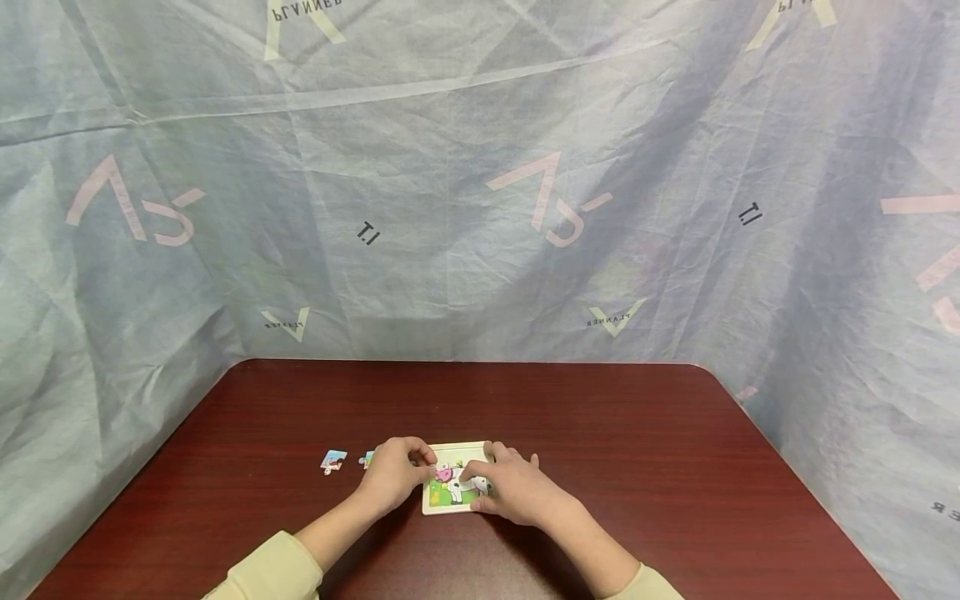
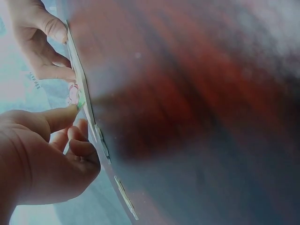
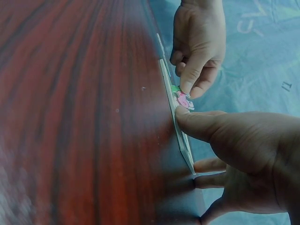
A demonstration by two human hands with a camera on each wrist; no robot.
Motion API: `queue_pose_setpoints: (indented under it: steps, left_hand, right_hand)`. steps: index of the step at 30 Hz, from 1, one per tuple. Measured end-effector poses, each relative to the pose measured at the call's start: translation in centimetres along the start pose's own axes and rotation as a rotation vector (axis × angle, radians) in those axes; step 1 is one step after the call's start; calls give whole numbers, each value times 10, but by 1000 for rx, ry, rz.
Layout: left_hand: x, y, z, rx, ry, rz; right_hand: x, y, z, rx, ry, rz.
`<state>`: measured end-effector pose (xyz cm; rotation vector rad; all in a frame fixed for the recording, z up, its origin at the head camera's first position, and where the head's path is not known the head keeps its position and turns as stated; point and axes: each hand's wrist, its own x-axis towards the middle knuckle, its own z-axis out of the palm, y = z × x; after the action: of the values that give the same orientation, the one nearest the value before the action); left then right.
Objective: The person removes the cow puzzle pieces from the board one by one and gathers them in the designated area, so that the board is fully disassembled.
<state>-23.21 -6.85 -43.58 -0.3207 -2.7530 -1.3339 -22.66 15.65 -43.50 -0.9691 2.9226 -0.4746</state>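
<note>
A small jigsaw puzzle board (image 1: pixel 427 503) with a pale raised rim lies on the table, showing a white cow on green ground. Between thumb and fingers, my left hand (image 1: pixel 393 477) pinches a puzzle piece (image 3: pixel 183 100) with the cow's pink snout. That piece is tilted up over the left part of the board. My right hand (image 1: pixel 519 488) grips the board's right side, thumb at the near edge and other fingers toward the far edge, its index finger over the cow picture. The hand hides the board's right part.
Two loose puzzle pieces lie on the dark red table (image 1: pixel 645 450) left of the board: one farther out (image 1: pixel 333 462), and another piece (image 1: pixel 365 460) partly behind the left hand. A grey printed cloth (image 1: pixel 450 250) hangs behind and around the table.
</note>
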Motion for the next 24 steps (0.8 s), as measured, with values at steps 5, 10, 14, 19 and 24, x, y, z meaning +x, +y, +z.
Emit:
queue_pose_setpoints:
  steps: [5, 10, 14, 19, 24]
  left_hand:
    - [-1, 0, 0, -1, 15, 1]
    - [-2, -2, -1, -12, 20, -2]
    - [-1, -3, -2, -16, 30, -12]
    - [-1, -3, -4, -22, 48, -20]
    - [-3, -6, -8, -54, 59, -41]
  right_hand:
    - [0, 0, 0, -2, -4, 5]
    - [1, 1, 1, -6, 2, 6]
    - [1, 0, 0, -3, -2, 8]
    - [0, 0, 0, -5, -5, 13]
    - [1, 0, 0, -6, 0, 13]
